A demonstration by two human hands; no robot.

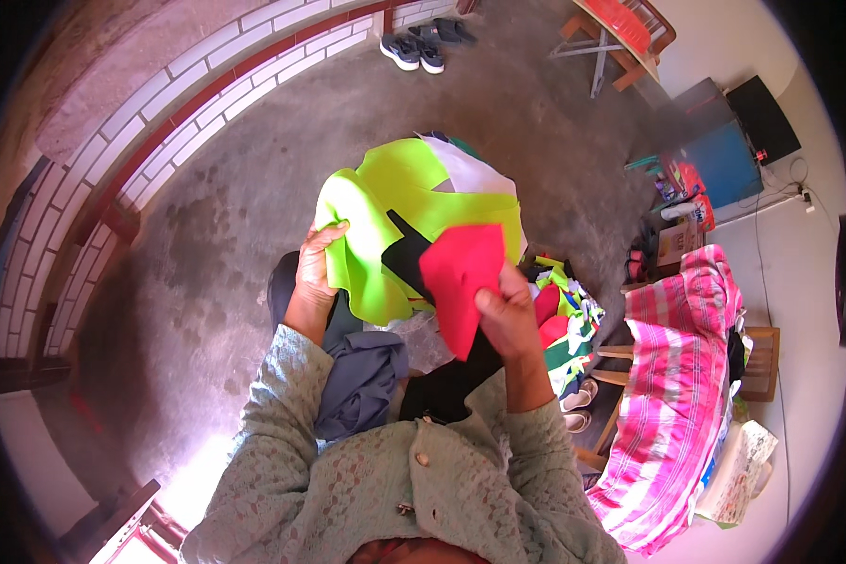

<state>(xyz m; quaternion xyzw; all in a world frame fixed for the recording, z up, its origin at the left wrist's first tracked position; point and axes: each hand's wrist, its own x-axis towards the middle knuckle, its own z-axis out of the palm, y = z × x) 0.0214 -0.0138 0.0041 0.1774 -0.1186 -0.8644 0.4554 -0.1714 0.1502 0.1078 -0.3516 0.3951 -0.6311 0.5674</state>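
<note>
Head view, centre of the frame: the left hand (318,265) has its fingers clamped on a limp, wavy-edged lime-green cloth (359,246), while the right hand (512,310) pinches a flat, angular red piece (461,280) between its fingers. Right of centre sits a jumbled heap of multicoloured scraps (573,331), seemingly fabric; mottled grey floor (226,216) spreads left.

left hand (320,256): grips lime cloth (362,249) | right hand (511,312): grips red cloth (462,274) | floor (244,197): shoes (401,51)

Floor (195,475) blown out by glare at lower left, dimmer beyond; brick wall (194,60) fisheye-bent; corners black.
</note>
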